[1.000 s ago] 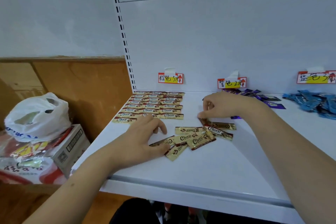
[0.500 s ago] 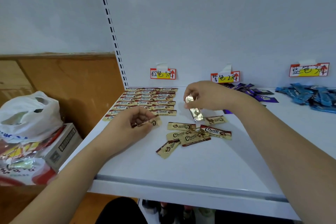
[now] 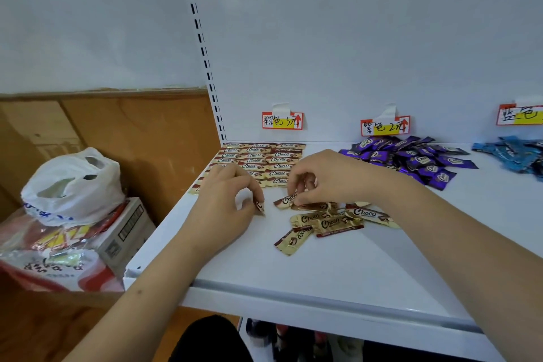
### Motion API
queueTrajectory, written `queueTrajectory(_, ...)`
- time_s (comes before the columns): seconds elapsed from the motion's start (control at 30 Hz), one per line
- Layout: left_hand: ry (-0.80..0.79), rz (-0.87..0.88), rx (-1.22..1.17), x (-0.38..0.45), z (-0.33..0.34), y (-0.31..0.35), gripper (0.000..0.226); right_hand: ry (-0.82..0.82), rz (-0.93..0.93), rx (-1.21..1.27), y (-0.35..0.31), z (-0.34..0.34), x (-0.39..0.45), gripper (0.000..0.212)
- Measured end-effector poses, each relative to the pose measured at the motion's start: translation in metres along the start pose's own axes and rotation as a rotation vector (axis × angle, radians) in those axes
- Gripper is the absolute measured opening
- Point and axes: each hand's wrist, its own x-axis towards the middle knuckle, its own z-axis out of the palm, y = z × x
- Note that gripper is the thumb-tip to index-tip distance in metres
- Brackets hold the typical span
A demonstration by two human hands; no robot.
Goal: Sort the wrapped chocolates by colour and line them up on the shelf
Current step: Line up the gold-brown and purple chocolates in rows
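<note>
Gold-wrapped chocolates (image 3: 260, 162) are laid out in neat rows at the back left of the white shelf (image 3: 293, 273), under the leftmost price tag (image 3: 282, 120). A loose gold pile (image 3: 329, 219) is left near the middle front. One gold chocolate (image 3: 260, 206) is pinched in the curled fingertips of the left hand (image 3: 224, 206), just off the front edge of the rows. Another gold chocolate (image 3: 286, 200) is pinched at one end by the right hand (image 3: 326, 178), its other end resting by the pile. Purple chocolates (image 3: 411, 160) and blue chocolates (image 3: 514, 153) are heaped further right, unsorted.

Risks, as judged: the finished rows could be nudged out of line by the left wrist as the piece is set down. The foil is probably slippery, so a piece held by one end could twist or drop askew. With both hands loaded, spacing may be misjudged.
</note>
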Motion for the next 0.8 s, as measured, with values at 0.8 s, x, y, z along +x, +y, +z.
queueTrajectory(0.8,-0.172,-0.180,-0.234,-0.001,-0.003,-0.009,0.034,0.038,-0.024,0.065,0.002,0.011,0.007,0.018)
